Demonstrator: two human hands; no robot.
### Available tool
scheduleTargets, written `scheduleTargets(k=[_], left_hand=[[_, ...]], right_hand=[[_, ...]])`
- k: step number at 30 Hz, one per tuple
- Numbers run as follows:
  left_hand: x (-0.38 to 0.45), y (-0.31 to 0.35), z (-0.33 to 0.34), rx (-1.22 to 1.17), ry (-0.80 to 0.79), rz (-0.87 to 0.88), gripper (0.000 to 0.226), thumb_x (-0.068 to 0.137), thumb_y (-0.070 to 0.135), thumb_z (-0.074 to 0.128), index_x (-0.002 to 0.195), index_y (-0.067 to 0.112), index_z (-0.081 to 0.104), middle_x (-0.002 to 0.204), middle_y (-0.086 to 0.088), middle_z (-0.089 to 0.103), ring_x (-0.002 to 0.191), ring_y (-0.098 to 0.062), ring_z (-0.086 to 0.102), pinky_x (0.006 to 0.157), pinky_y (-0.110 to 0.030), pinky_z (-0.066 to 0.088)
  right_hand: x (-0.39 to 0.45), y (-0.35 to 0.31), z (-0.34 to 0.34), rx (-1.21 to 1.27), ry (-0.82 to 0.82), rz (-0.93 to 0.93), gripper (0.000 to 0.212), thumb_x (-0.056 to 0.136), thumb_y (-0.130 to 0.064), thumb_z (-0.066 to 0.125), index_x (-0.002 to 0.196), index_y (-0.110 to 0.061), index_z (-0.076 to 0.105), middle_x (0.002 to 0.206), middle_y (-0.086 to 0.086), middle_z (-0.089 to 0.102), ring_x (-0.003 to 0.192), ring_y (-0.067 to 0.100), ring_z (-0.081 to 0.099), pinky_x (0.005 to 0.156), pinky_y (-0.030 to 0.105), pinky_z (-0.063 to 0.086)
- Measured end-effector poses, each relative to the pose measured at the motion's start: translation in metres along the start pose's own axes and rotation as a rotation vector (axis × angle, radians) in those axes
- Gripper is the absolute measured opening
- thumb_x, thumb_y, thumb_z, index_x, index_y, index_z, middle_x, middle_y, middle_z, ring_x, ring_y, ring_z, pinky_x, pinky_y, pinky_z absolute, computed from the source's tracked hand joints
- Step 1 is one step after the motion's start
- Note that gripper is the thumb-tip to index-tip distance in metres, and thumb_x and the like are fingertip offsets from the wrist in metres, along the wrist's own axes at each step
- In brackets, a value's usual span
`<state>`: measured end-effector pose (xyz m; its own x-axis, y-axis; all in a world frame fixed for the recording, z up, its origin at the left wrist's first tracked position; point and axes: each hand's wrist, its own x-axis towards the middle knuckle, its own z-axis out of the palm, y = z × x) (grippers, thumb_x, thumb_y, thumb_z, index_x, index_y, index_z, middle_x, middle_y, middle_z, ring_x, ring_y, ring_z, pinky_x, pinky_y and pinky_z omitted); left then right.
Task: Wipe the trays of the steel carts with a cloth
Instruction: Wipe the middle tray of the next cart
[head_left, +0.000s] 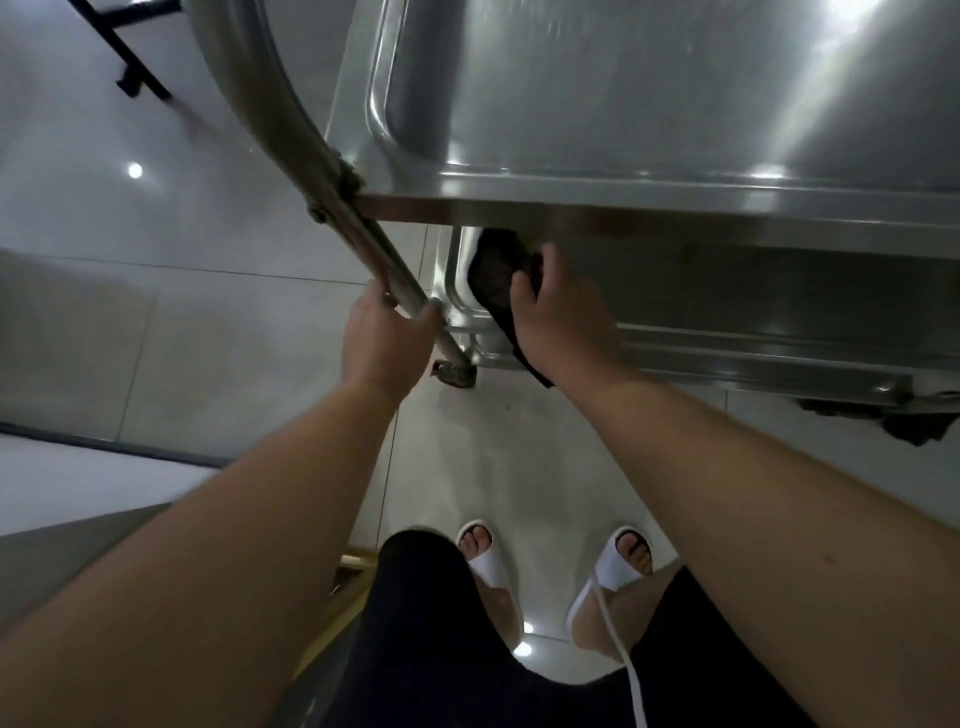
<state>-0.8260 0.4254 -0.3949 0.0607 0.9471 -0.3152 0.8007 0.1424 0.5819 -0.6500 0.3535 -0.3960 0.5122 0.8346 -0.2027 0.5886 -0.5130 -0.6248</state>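
A steel cart fills the upper right; its top tray (623, 171) is shiny and bare. Below it the lower tray (727, 343) shows only along its front rim. My right hand (558, 317) holds a dark cloth (496, 280) against the left corner of the lower tray, fingers curled over the cloth. Part of the cloth hangs over the rim. My left hand (384, 338) grips the cart's slanted steel leg tube (384, 254) just left of that corner. The rest of the lower tray is hidden under the top tray.
Pale tiled floor (156, 338) lies to the left and below. A cart caster (457, 374) stands under the leg, another caster (914, 426) at the right. My feet in white slippers (488, 556) stand close to the cart. A black frame (135, 78) is at top left.
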Motion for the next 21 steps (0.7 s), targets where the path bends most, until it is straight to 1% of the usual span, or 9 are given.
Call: scheduleTargets(k=[4,6,8,10,12,14,17,19,21], left_hand=[[0.014,-0.004,0.018,-0.361,0.139,0.107,0.024,0.092,0.047,0.071,0.105,0.039,0.054,0.098,0.015,0.065,0.088,0.003,0.062,0.078,-0.021,0.049],[0.022,-0.004,0.025,-0.518,0.219,0.141,0.021,0.089,0.046,0.07,0.102,0.037,0.057,0.096,0.009,0.066,0.086,-0.001,0.065,0.08,-0.027,0.057],[0.028,-0.005,0.034,-0.589,0.255,0.193,0.021,0.089,0.044,0.069,0.099,0.026,0.064,0.093,-0.003,0.069,0.088,-0.016,0.069,0.085,-0.041,0.061],[0.035,-0.009,0.046,-0.646,0.266,0.248,0.02,0.088,0.043,0.067,0.085,0.023,0.066,0.083,-0.007,0.068,0.083,-0.024,0.068,0.082,-0.05,0.059],[0.042,-0.014,0.058,-0.676,0.324,0.278,0.019,0.086,0.041,0.065,0.072,0.028,0.064,0.071,0.002,0.067,0.073,-0.021,0.067,0.076,-0.049,0.059],[0.05,-0.018,0.068,-0.695,0.43,0.284,0.022,0.083,0.039,0.064,0.065,0.027,0.06,0.063,0.004,0.063,0.064,-0.019,0.063,0.067,-0.049,0.058],[0.063,-0.021,0.078,-0.73,0.556,0.268,0.025,0.082,0.035,0.063,0.062,0.024,0.052,0.062,-0.013,0.052,0.058,-0.033,0.057,0.058,-0.057,0.054],[0.07,-0.023,0.082,-0.738,0.605,0.272,0.026,0.081,0.033,0.063,0.06,0.023,0.051,0.062,-0.018,0.049,0.06,-0.044,0.057,0.056,-0.058,0.053],[0.074,-0.025,0.085,-0.753,0.617,0.307,0.026,0.081,0.032,0.063,0.063,0.018,0.051,0.063,-0.023,0.048,0.062,-0.048,0.055,0.054,-0.058,0.052]], right_hand=[[0.036,-0.004,0.027,-0.039,0.167,-0.205,0.038,0.106,-0.037,0.046,0.132,-0.012,0.056,0.115,0.016,0.07,0.105,0.039,0.063,0.076,0.038,0.038],[0.049,-0.006,0.04,0.033,0.195,-0.285,0.034,0.107,-0.036,0.048,0.128,-0.011,0.059,0.111,0.012,0.07,0.101,0.033,0.063,0.075,0.034,0.036],[0.06,-0.009,0.055,0.036,0.194,-0.359,0.032,0.107,-0.037,0.047,0.125,-0.013,0.059,0.108,0.009,0.07,0.098,0.029,0.063,0.077,0.036,0.042],[0.071,-0.012,0.072,0.012,0.146,-0.407,0.03,0.105,-0.038,0.046,0.123,-0.018,0.059,0.107,0.005,0.07,0.097,0.026,0.062,0.082,0.041,0.048],[0.079,-0.009,0.089,-0.003,0.038,-0.436,0.029,0.104,-0.039,0.044,0.121,-0.022,0.06,0.105,0.003,0.069,0.096,0.026,0.062,0.082,0.043,0.049],[0.08,0.002,0.106,-0.142,-0.095,-0.512,0.036,0.105,-0.04,0.037,0.128,-0.024,0.06,0.121,0.002,0.069,0.114,0.029,0.061,0.092,0.045,0.047],[0.073,0.022,0.134,-0.333,-0.161,-0.608,0.049,0.109,-0.043,0.027,0.154,-0.031,0.042,0.165,-0.009,0.039,0.155,0.02,0.026,0.119,0.05,0.023],[0.068,0.029,0.143,-0.355,-0.126,-0.602,0.055,0.11,-0.045,0.023,0.163,-0.031,0.028,0.172,-0.011,0.022,0.161,0.017,0.01,0.125,0.052,0.007],[0.065,0.038,0.143,-0.392,-0.083,-0.593,0.059,0.108,-0.045,0.022,0.165,-0.029,0.025,0.173,-0.009,0.02,0.161,0.019,0.009,0.128,0.052,-0.002]])
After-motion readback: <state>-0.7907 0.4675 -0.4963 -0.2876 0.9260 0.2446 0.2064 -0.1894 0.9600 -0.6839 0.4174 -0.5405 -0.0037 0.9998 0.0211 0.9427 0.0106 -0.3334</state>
